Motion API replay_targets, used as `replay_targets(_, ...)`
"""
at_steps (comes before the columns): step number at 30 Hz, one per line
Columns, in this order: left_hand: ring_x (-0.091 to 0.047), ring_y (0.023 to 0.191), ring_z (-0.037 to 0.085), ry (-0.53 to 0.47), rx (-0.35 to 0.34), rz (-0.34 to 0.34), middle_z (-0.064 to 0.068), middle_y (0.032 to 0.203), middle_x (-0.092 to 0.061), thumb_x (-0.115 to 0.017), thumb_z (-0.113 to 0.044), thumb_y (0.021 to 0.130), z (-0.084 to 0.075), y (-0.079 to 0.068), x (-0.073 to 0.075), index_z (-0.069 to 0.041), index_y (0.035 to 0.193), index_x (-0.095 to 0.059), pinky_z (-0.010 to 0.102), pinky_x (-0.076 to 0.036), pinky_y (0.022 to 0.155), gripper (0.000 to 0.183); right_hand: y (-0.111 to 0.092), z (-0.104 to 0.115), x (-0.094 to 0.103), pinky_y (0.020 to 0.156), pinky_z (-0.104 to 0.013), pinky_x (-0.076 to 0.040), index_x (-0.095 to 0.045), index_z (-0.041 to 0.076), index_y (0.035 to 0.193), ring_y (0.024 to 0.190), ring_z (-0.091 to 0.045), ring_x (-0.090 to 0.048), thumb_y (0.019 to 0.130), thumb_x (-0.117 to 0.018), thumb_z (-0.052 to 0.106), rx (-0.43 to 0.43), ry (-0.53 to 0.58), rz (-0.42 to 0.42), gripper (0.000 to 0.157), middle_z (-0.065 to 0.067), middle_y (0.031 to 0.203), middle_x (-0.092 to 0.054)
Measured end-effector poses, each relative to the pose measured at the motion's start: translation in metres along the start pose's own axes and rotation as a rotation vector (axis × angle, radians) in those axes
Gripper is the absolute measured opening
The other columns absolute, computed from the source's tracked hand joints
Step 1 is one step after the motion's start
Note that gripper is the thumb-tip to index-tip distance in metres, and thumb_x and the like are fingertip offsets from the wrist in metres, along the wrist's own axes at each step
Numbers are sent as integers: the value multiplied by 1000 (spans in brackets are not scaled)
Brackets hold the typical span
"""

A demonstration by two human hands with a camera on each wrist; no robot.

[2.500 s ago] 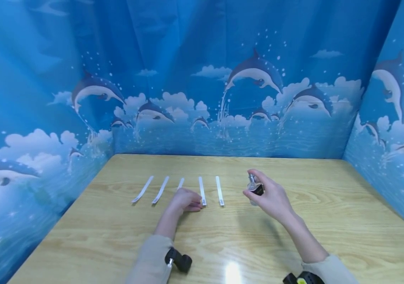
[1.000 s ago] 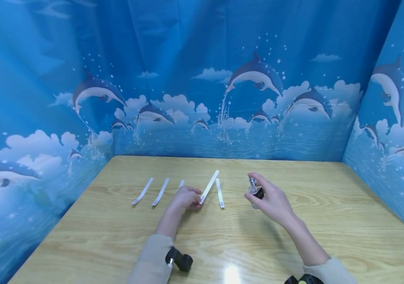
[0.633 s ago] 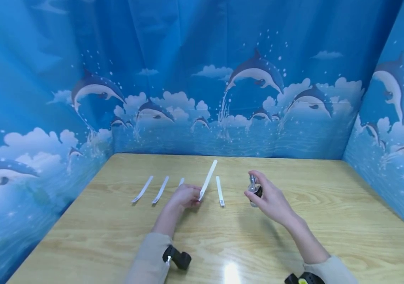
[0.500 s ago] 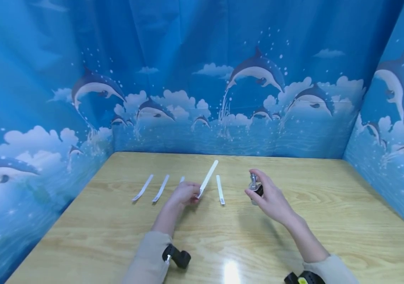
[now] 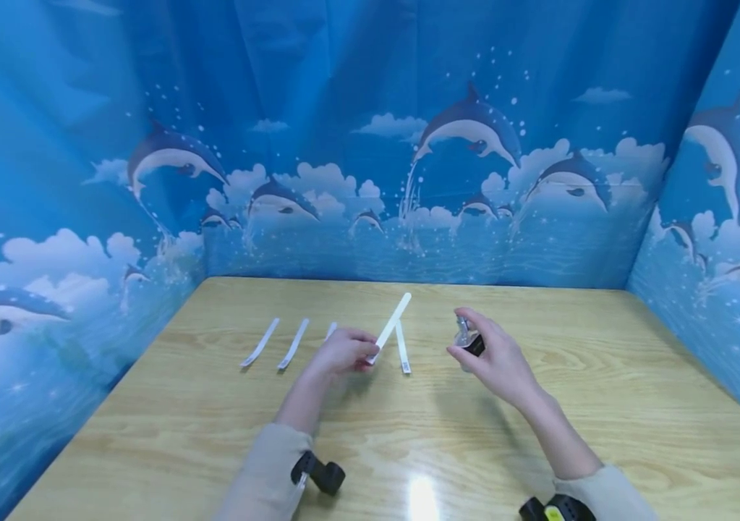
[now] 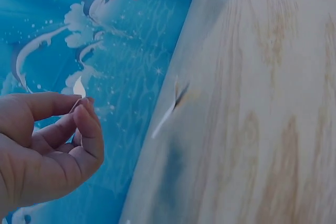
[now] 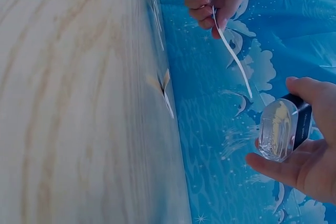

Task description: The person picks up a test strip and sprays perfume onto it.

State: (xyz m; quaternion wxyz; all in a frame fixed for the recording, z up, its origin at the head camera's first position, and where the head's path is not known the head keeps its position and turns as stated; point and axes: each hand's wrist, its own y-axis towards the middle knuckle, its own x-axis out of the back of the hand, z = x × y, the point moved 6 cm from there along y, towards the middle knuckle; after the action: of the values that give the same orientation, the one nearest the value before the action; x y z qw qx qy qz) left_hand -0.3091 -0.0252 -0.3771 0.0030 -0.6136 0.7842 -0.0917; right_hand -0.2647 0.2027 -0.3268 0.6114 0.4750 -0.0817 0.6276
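Observation:
My left hand (image 5: 343,351) pinches a white paper test strip (image 5: 393,322) by its near end, between thumb and fingers. Raised off the table, the strip slants away to the right. In the left wrist view only a short piece of the strip (image 6: 79,87) shows beyond the fingertips; the right wrist view shows its length (image 7: 234,59). My right hand (image 5: 503,362) grips a clear glass perfume bottle (image 5: 471,342) with a black label, one finger at its silver spray top. The bottle (image 7: 278,129) is clear of the table, to the right of the strip's far end.
Flat on the wooden table (image 5: 571,376) lie more strips: two at the left (image 5: 261,343) (image 5: 294,345), one partly behind my left hand (image 5: 331,330), and one right of it (image 5: 403,350). A blue dolphin curtain (image 5: 343,145) closes the back and sides.
My left hand has picked up the fourth strip by its near end, lifted it off the table, and brought it slightly right. My right hand with the perfume bottle has hardly moved.

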Motion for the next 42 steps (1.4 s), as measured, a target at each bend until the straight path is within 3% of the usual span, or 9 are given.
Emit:
replay_targets(2,-54,61,13,39,30,0,12,77,-59,-58,5,83,-5,-2,-3,11,102,-61,21,-50,56,19,1,-1,1,81,-49,-49,-44,10,135,99,-32,-56,84,-69,21,-18,-1,-4,58,-20,123,-53)
replay_targets(7,-54,60,13,86,25,37,10,73,-58,-57,5,84,-13,-7,-11,11,101,-61,21,-50,54,18,2,-3,4,81,-52,-48,-44,13,136,99,-33,-57,85,-68,25,-58,-12,-5,58,-20,121,-55)
replay_targets(16,-54,60,13,100,17,106,14,76,-60,-57,5,84,-15,-11,-18,10,104,-61,21,-49,54,22,5,4,7,75,-49,-50,-45,14,135,98,-32,-57,85,-68,25,-28,-72,-9,56,-19,120,-56)
replay_targets(26,-55,63,14,167,12,119,15,78,-62,-59,0,84,-14,-13,-17,6,104,-64,23,-49,54,21,9,9,10,72,-47,-51,-46,10,132,97,-31,-57,83,-70,19,19,-119,-17,56,-19,119,-56)
replay_targets(42,-56,65,16,193,11,112,12,80,-62,-61,-3,86,-14,-12,-15,3,106,-65,27,-52,56,22,9,17,11,73,-44,-53,-49,6,129,99,-30,-58,79,-73,16,72,-134,-39,56,-17,120,-56)
